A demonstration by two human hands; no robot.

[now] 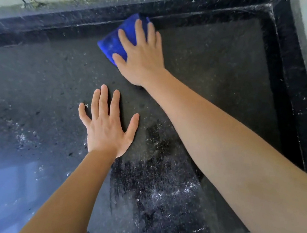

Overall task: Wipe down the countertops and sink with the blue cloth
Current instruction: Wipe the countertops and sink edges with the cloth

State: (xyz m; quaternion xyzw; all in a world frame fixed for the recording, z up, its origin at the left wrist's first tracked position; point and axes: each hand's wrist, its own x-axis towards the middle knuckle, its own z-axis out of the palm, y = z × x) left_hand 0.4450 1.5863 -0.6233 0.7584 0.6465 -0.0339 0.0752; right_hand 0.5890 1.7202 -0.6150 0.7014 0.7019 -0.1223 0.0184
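The blue cloth (114, 41) was pressed flat on the desk (220, 69), close to the raised rim (204, 14) at the back, by the right hand (142, 59), its fingers laid straight and slightly apart on it. The left hand (105, 128) was rested on the desk, fingers spread, nothing held. The wiping was judged partly done: a darker streaked patch (156, 174) was seen near the front, while pale specks were scattered over the left side. No sink was shown, and the cloth's far edge was blurred.
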